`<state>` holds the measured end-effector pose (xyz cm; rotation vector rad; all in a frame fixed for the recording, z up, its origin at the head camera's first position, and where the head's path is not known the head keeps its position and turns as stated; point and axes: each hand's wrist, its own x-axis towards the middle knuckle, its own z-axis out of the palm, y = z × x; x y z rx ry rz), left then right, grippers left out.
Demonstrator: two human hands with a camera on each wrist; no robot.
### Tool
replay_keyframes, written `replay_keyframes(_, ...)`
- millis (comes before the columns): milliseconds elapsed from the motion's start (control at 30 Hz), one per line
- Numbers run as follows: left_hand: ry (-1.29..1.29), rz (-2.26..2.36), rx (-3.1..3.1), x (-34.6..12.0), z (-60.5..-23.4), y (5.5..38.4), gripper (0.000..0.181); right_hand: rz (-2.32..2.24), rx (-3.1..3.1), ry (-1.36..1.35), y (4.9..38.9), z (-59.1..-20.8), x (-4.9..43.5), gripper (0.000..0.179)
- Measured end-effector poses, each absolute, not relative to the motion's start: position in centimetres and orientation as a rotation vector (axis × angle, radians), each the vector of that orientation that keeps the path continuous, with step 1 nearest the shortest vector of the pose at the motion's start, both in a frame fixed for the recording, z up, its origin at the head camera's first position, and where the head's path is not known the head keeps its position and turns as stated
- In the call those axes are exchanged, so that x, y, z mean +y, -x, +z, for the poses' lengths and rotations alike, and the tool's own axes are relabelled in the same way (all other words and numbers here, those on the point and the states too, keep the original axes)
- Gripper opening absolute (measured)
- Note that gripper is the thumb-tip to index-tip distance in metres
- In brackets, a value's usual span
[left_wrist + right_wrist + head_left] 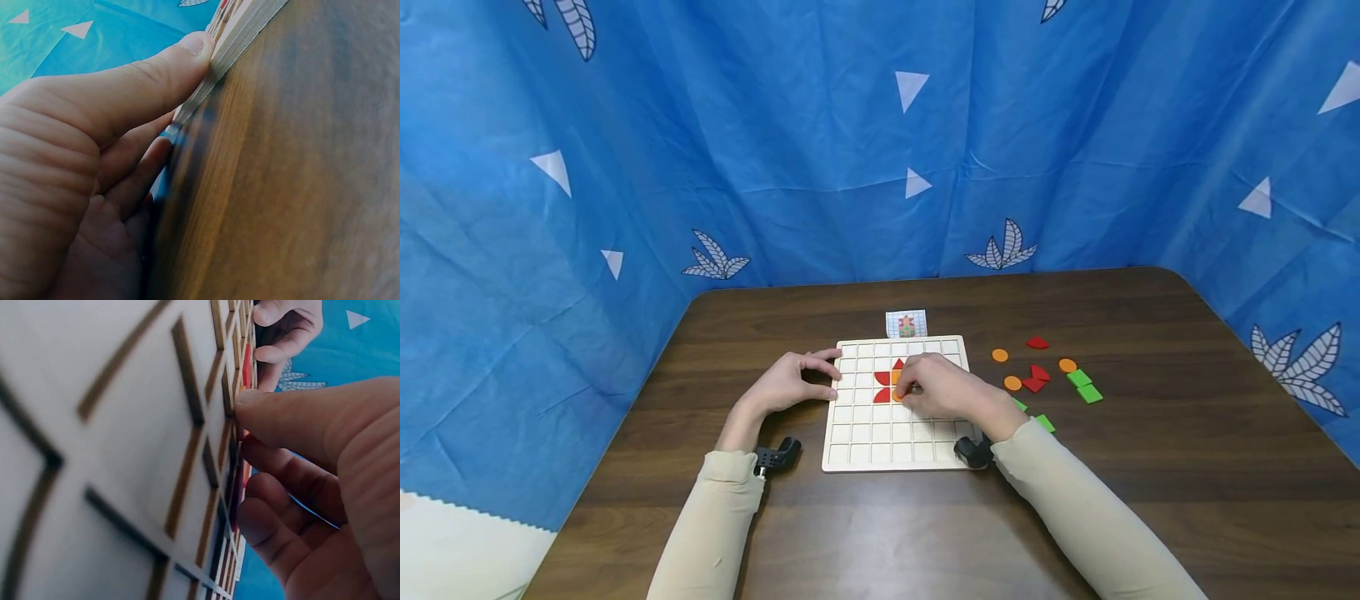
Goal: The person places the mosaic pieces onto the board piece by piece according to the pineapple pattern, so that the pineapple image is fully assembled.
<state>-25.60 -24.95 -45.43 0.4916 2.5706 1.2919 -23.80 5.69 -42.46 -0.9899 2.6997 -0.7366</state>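
A pale square grid board (pixel 850 456) lies on the table. My left hand (pixel 786 383) touches its left edge with thumb and fingertips; in the left wrist view the thumb (pixel 156 75) rests against the rim. My right hand (pixel 943 387) is over the board's middle, pinching a small orange piece (pixel 898 397) at a cell. Around it on the board sit a red triangle (pixel 898 364), another orange piece (pixel 896 377) and two red curved pieces (pixel 882 378). The right fingers hide some cells. In the right wrist view the right thumb (pixel 287 419) and fingers meet low over the grid.
A small printed pattern card (pixel 906 323) lies behind the board. To the right lie loose orange discs (pixel 1000 355), red pieces (pixel 1037 342) and green squares (pixel 1090 393), some partly hidden by the right arm. A blue curtain (pixel 835 167) hangs behind the wooden table (pixel 1187 417).
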Motion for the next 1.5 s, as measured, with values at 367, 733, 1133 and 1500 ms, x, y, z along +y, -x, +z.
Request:
replay_keyframes(367,-0.475,1.293,2.568,-25.1,-45.5,25.5,0.026,-0.684,2.696,1.005,23.6,-41.3,6.9,0.009)
replay_keyframes(733,-0.504,1.297,2.560,-24.9,-45.2,25.4,0.025,-0.697,2.769,0.968,23.5,-40.9,11.7,0.013)
replay_keyframes(1133,-0.480,1.295,2.558,-24.9,-45.5,25.7,0.026,-0.730,2.871,0.943,23.0,-42.1,18.2,0.015)
replay_keyframes(1500,-0.443,1.290,2.560,-24.9,-45.6,25.5,0.024,-0.682,2.927,0.814,22.0,-42.3,21.6,0.023)
